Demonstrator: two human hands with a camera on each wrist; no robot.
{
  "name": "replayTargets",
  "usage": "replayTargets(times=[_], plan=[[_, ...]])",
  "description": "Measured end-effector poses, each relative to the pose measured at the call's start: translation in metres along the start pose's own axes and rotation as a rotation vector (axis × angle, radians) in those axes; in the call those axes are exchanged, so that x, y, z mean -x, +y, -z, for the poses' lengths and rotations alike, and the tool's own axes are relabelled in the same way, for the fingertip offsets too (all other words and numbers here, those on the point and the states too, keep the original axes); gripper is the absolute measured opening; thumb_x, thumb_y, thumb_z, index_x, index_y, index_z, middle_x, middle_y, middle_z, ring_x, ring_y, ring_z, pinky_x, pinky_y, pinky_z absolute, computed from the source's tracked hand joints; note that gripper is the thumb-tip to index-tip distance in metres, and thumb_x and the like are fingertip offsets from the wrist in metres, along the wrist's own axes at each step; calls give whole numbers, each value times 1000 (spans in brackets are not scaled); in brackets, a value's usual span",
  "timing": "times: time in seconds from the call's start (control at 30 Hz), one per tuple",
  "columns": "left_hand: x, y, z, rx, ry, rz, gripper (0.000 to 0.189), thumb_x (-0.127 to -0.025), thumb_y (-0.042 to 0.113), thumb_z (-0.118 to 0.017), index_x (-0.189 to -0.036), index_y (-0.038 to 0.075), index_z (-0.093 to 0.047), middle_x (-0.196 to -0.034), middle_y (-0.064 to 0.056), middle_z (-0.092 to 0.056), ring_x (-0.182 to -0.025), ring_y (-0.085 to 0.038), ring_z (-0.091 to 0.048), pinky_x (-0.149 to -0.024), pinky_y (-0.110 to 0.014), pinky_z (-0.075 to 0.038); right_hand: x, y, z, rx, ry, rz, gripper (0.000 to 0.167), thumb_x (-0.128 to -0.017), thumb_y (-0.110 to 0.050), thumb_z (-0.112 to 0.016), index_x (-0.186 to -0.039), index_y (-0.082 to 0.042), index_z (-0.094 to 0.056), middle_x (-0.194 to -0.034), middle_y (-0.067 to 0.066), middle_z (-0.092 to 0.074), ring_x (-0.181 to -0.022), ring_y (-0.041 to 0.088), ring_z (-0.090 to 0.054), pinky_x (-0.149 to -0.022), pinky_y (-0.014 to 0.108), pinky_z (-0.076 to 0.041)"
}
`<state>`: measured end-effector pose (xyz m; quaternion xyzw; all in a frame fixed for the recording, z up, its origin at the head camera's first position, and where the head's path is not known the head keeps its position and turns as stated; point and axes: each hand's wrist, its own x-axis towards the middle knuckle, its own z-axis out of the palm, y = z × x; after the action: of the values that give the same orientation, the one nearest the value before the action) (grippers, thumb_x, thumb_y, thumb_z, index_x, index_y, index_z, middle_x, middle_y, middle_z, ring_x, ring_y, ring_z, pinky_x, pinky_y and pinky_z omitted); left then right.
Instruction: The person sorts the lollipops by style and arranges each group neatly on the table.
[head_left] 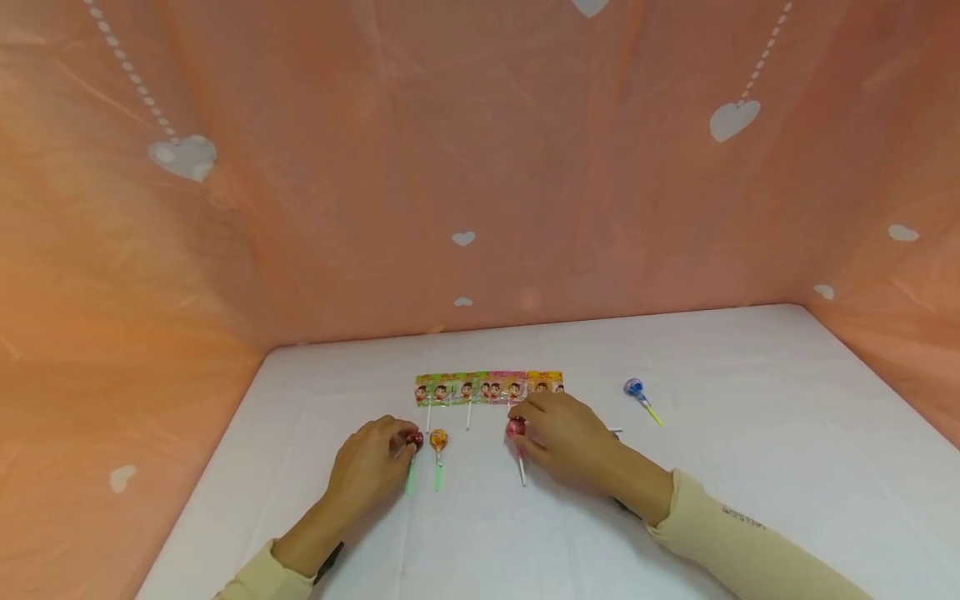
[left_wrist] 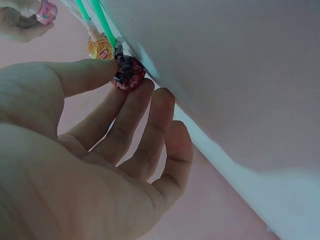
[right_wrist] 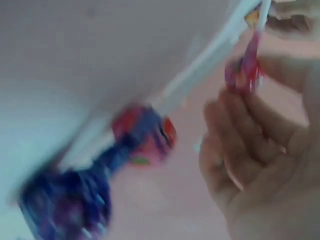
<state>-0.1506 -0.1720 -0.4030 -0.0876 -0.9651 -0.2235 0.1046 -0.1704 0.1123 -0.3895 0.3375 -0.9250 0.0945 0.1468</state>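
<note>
Here the left hand (head_left: 369,460) pinches a dark red lollipop (head_left: 416,438) and the right hand (head_left: 570,437) a pink lollipop (head_left: 515,428), both below centre frame on the desk (head_left: 450,542); gripping the heads probably leaves the sticks free to point downward. Both forearms slant inward, thumbs below the fingers.

You have a gap on the table (head_left: 471,500) between the orange lollipop (head_left: 438,439) and the pink lollipop (head_left: 515,427). Beyond it, the candy strip (head_left: 487,389) blocks you; the orange lollipop stands close beside your left hand (head_left: 371,458).
</note>
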Motion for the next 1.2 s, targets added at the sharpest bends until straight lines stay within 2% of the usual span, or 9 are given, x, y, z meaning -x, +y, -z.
replayTargets(times=[0.17,0.27,0.37,0.53,0.67,0.83,1.1,1.2], plan=[[1,-1,-1,4,-2,5,18,-81,11,-76,-99,12,-75,-88,0,-70,-82,-16,-62,-69,-37,-49,5,-16,-2,-31,35,-53,29,-92,-35,-68,-112,-14,-69,-108,1,-69,-106,20,-65,-94,41,-51],[0,-1,-2,4,-10,8,18,-82,11,-76,-100,12,-75,-88,0,-70,-82,-16,-62,-69,-37,-49,6,-22,-4,-63,26,-87,27,-92,-35,-69,-110,-16,-70,-103,-2,-68,-101,18,-65,-92,39,-53],[0,0,-2,2,-13,7,18,-82,11,-76,-99,12,-75,-88,0,-70,-82,-16,-62,-69,-37,-49,5,-24,-5,-131,1,-140,25,-92,-36,-69,-109,-19,-70,-102,-5,-68,-100,16,-65,-90,38,-53],[0,1,-2,0,-16,9,18,-82,12,-77,-100,12,-75,-88,0,-70,-83,-16,-62,-69,-37,-50,1,-23,-4,-260,-31,-225,27,-93,-39,-67,-113,-21,-69,-113,-4,-70,-111,18,-65,-96,40,-51],[1,1,-1,-1,-22,20,19,-82,12,-76,-101,12,-75,-90,0,-70,-84,-16,-63,-71,-38,-50,-3,-24,-5,-312,-40,-241,28,-93,-40,-65,-115,-22,-69,-119,-2,-70,-118,21,-63,-100,43,-49],[1,1,0,-4,-36,32,19,-83,13,-75,-102,12,-75,-92,0,-70,-86,-16,-63,-72,-38,-50,-10,-27,-5,-346,-69,-232,28,-93,-37,-66,-114,-20,-70,-122,1,-70,-120,23,-63,-101,43,-49],[1,0,1,4,-23,13,18,-83,13,-75,-101,13,-75,-91,1,-71,-88,-17,-63,-75,-41,-51,-20,-31,-8,-362,-92,-235,29,-95,-41,-63,-116,-23,-70,-118,-4,-70,-108,14,-64,-96,38,-50],[1,0,0,10,-30,16,18,-84,13,-75,-101,14,-75,-91,2,-70,-88,-16,-63,-75,-40,-51,-24,-32,-10,-373,-89,-235,29,-95,-40,-63,-117,-22,-70,-121,-3,-69,-112,15,-63,-98,39,-49]])
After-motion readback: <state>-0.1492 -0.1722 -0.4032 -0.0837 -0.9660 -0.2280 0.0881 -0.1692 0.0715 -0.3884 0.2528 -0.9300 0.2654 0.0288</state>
